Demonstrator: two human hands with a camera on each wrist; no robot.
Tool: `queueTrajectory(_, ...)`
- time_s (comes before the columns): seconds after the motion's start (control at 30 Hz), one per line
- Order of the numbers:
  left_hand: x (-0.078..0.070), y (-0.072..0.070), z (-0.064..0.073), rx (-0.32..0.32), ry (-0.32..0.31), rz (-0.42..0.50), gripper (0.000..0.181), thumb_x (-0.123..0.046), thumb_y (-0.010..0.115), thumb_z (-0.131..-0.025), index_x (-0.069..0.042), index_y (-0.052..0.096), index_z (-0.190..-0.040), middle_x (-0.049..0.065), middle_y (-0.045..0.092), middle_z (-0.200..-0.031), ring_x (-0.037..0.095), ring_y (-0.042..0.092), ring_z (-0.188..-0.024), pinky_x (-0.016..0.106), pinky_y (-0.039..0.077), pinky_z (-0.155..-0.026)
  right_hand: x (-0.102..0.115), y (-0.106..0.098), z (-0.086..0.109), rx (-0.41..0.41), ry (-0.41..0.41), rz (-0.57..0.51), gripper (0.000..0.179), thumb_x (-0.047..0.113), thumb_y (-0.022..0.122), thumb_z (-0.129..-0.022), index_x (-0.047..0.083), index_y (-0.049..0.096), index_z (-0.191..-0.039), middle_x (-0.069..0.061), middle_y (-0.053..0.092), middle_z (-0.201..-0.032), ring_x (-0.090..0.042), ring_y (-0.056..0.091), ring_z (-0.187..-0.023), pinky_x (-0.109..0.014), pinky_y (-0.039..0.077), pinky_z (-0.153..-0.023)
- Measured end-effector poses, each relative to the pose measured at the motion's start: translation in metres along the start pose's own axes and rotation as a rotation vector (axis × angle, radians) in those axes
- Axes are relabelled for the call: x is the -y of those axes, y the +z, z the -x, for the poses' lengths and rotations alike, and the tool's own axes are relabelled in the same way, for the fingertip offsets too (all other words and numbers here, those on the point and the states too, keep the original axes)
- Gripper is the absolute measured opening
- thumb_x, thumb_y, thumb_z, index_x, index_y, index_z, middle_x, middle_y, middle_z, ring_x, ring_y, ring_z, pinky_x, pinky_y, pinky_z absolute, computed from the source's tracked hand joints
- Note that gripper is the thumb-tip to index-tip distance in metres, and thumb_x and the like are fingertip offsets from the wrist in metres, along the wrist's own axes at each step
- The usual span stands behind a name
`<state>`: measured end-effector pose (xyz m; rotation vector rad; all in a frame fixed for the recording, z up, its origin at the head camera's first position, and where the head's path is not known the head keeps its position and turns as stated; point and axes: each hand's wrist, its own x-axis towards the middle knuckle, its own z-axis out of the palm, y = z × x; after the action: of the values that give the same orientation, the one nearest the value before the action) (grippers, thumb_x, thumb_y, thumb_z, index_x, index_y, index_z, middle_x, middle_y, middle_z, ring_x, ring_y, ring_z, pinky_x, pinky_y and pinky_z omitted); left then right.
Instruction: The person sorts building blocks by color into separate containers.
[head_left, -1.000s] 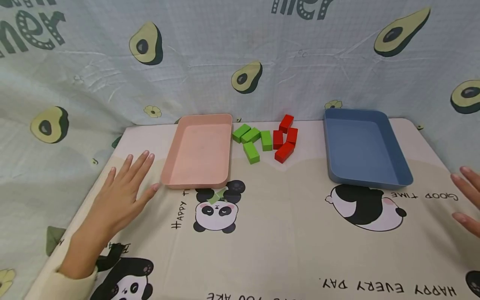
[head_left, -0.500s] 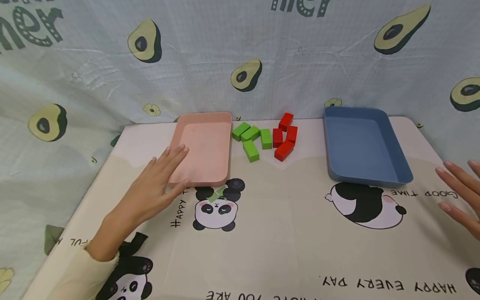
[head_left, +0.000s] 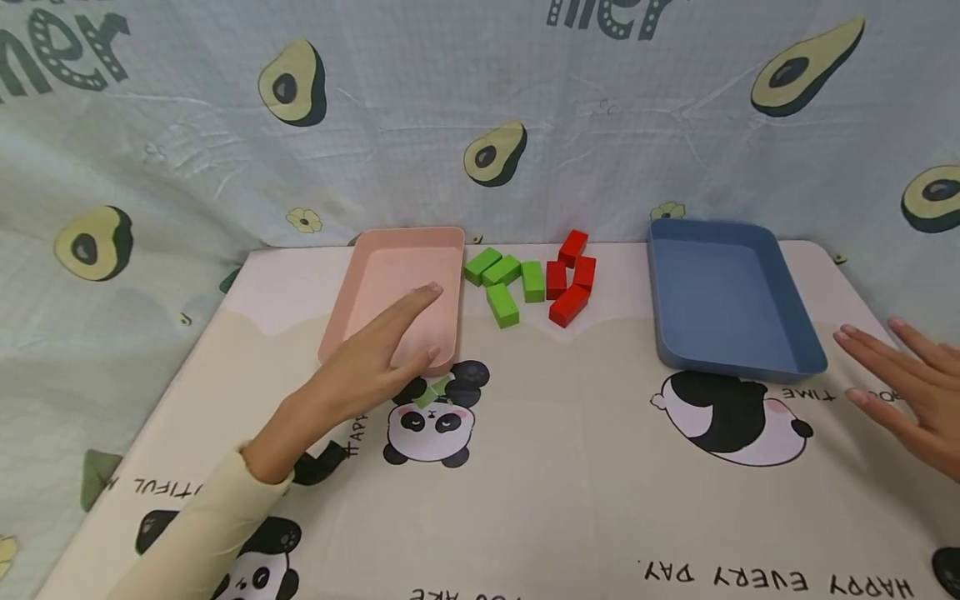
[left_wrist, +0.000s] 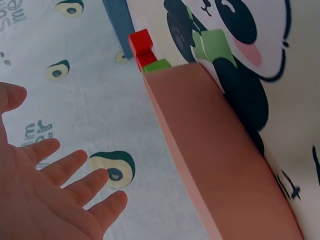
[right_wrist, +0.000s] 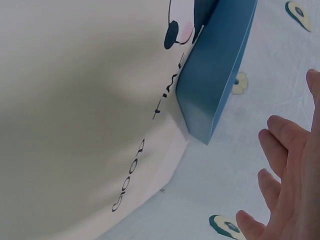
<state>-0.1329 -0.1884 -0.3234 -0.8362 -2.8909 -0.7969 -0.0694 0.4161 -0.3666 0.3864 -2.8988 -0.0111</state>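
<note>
My left hand (head_left: pixel 367 358) hovers over the front left part of the pink tray (head_left: pixel 405 250), fingers extended and holding nothing. In the left wrist view its fingers are spread beside the tray's wall (left_wrist: pixel 200 145). Right of the tray several green blocks (head_left: pixel 503 306) lie loosely together. Several red blocks (head_left: pixel 568 306) lie against them on the right. My right hand (head_left: pixel 915 392) is at the right, near the front right corner of the blue tray (head_left: pixel 738 292), its fingers straight and nothing in them. The right wrist view shows that hand (right_wrist: pixel 290 175) apart from the tray's side.
The table is covered with a panda-print cloth (head_left: pixel 540 483). Behind it hangs a pale curtain (head_left: pixel 405 158) with avocado prints, close to the table's back edge. Both trays stand near that edge, with the blocks between them.
My left hand has moved right, from beside the pink tray to over it. My right hand has come further into view, moving left toward the blue tray. Blocks and trays have stayed put.
</note>
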Motion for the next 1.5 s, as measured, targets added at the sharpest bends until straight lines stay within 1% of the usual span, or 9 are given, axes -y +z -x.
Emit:
queueTrajectory(0.4, -0.008, 0.014, -0.014, 0.004, -0.008, 0.134, 0.068, -0.038, 0.056, -0.100, -0.026, 0.028, -0.161, -0.006, 0.033, -0.163, 0.019, 0.033, -0.149, 0.051, 0.032, -0.120, -0.004, 0.003, -0.023, -0.034, -0.036, -0.254, 0.060, 0.015, 0.057, -0.104, 0.001, 0.032, -0.157, -0.030, 0.026, -0.161, -0.043, 0.010, -0.154, -0.060, 0.000, -0.124)
queueTrajectory(0.7, -0.012, 0.024, -0.023, 0.009, 0.024, 0.210, 0.067, -0.029, 0.060, -0.100, -0.023, 0.031, -0.160, -0.002, 0.036, -0.161, 0.018, 0.036, -0.147, 0.047, 0.035, -0.119, -0.018, 0.007, -0.045, 0.126, 0.066, -0.355, 0.056, 0.015, 0.058, -0.104, -0.006, 0.037, -0.152, -0.032, 0.021, -0.162, -0.057, 0.018, -0.146, -0.077, 0.030, -0.101)
queueTrajectory(0.8, -0.016, 0.027, -0.026, 0.015, 0.034, 0.248, 0.067, -0.024, 0.062, -0.100, -0.019, 0.032, -0.159, 0.000, 0.039, -0.159, 0.023, 0.042, -0.143, 0.046, 0.039, -0.116, -0.026, 0.012, -0.050, 0.140, 0.078, -0.462, 0.052, 0.011, 0.055, -0.106, -0.008, 0.038, -0.151, -0.034, 0.021, -0.161, -0.052, 0.014, -0.149, -0.045, 0.023, -0.121)
queueTrajectory(0.87, -0.019, 0.029, -0.029, 0.019, 0.041, 0.274, 0.066, -0.021, 0.062, -0.099, -0.017, 0.033, -0.159, 0.000, 0.039, -0.159, 0.024, 0.044, -0.141, 0.045, 0.042, -0.114, -0.031, 0.016, -0.052, 0.147, 0.095, -0.515, 0.051, 0.011, 0.053, -0.107, -0.007, 0.037, -0.152, -0.034, 0.021, -0.161, -0.046, 0.010, -0.152, -0.021, 0.017, -0.120)
queueTrajectory(0.97, -0.023, 0.032, -0.033, 0.026, 0.048, 0.313, 0.065, -0.018, 0.062, -0.099, -0.015, 0.033, -0.158, 0.002, 0.040, -0.158, 0.025, 0.046, -0.140, 0.044, 0.043, -0.113, -0.038, 0.022, -0.056, 0.163, 0.127, -0.590, 0.054, 0.010, 0.053, -0.107, -0.006, 0.034, -0.154, -0.028, 0.018, -0.165, -0.051, 0.013, -0.148, -0.035, 0.022, -0.123)
queueTrajectory(1.1, -0.028, 0.037, -0.039, 0.031, 0.043, 0.363, 0.065, -0.016, 0.062, -0.099, -0.015, 0.033, -0.158, 0.001, 0.039, -0.159, 0.022, 0.047, -0.140, 0.042, 0.044, -0.113, -0.044, 0.027, -0.059, 0.204, 0.190, -0.661, 0.064, 0.019, 0.055, -0.107, 0.005, 0.025, -0.161, 0.021, 0.011, -0.164, -0.065, 0.020, -0.138, -0.086, 0.020, -0.097)
queueTrajectory(1.2, -0.031, 0.040, -0.045, 0.034, 0.039, 0.395, 0.064, -0.015, 0.061, -0.099, -0.014, 0.035, -0.158, -0.002, 0.038, -0.160, 0.023, 0.047, -0.140, 0.040, 0.044, -0.113, -0.047, 0.031, -0.061, 0.208, 0.235, -0.695, 0.069, 0.026, 0.057, -0.106, 0.016, 0.020, -0.164, 0.034, 0.016, -0.152, -0.065, 0.019, -0.139, -0.087, 0.016, -0.096)
queueTrajectory(1.33, -0.035, 0.044, -0.054, 0.045, 0.035, 0.430, 0.062, -0.014, 0.061, -0.100, -0.014, 0.036, -0.157, 0.000, 0.040, -0.158, 0.028, 0.048, -0.139, 0.041, 0.045, -0.112, -0.049, 0.035, -0.063, 0.201, 0.262, -0.724, 0.071, 0.029, 0.057, -0.106, 0.019, 0.018, -0.165, 0.024, 0.015, -0.160, -0.063, 0.016, -0.142, -0.086, 0.015, -0.100)
queueTrajectory(1.5, -0.039, 0.048, -0.065, 0.052, 0.034, 0.451, 0.060, -0.014, 0.060, -0.101, -0.015, 0.037, -0.156, 0.004, 0.044, -0.156, 0.029, 0.051, -0.136, 0.041, 0.046, -0.111, -0.057, 0.041, -0.066, 0.198, 0.280, -0.728, 0.067, 0.032, 0.055, -0.106, 0.016, 0.024, -0.163, 0.031, 0.017, -0.156, -0.055, 0.015, -0.147, -0.082, 0.018, -0.105)
